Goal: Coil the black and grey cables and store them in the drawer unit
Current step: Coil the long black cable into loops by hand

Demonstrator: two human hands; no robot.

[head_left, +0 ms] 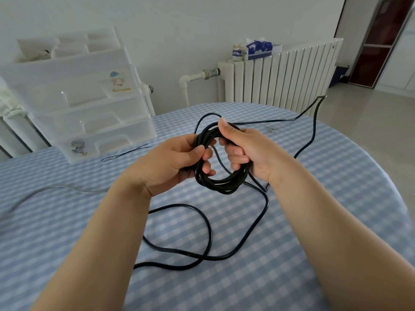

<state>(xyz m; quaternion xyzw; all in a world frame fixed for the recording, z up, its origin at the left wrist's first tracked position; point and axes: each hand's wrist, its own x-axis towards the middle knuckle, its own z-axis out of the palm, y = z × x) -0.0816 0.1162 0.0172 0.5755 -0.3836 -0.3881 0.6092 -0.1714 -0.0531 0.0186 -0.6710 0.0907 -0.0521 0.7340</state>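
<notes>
A black cable (224,184) is partly wound into a round coil held above the table. My left hand (173,163) grips the coil's left side, fingers curled through the loop. The coil's upper right side sits in my right hand (244,149), thumb on top. Loose black cable trails over the checked cloth below the coil and out past the table's far right edge. A grey cable (45,190) lies on the table at the left. The white translucent drawer unit (89,113) stands at the back left, its drawers shut.
Thin twist ties (125,153) lie in front of the drawer unit. The table (325,158) wears a blue and white checked cloth. Behind it stands a white radiator (280,79) with a tissue box (260,49) and a jar on top.
</notes>
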